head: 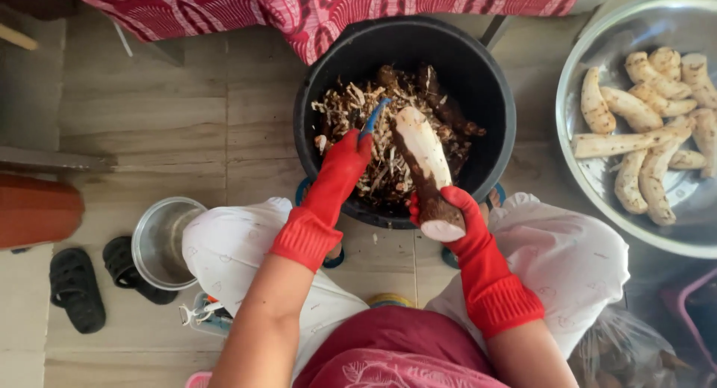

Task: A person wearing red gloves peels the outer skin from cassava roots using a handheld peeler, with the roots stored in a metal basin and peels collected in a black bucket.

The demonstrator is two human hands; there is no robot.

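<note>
Peeling goes on over the black bucket (493,97): the right hand (448,216), in a red glove, is closed around the lower, still brown end of a cassava root (422,153), which slants up and away over the bucket's peelings (351,104). The left hand (340,164), also gloved, is wrapped tight on a blue-handled peeler (373,118), its tip just beside the root's bare white upper end. The root looks stiff and fairly heavy for one hand; the stripped white flesh is likely slick, the bark rough and better for holding. So the brown end, where the grip now sits, seems the sound place to hold. Right of the bucket a metal basin (590,186) holds peeled roots (650,112). Left of the bucket stands a small steel pot (153,242), with black sandals (75,287) beyond it.
</note>
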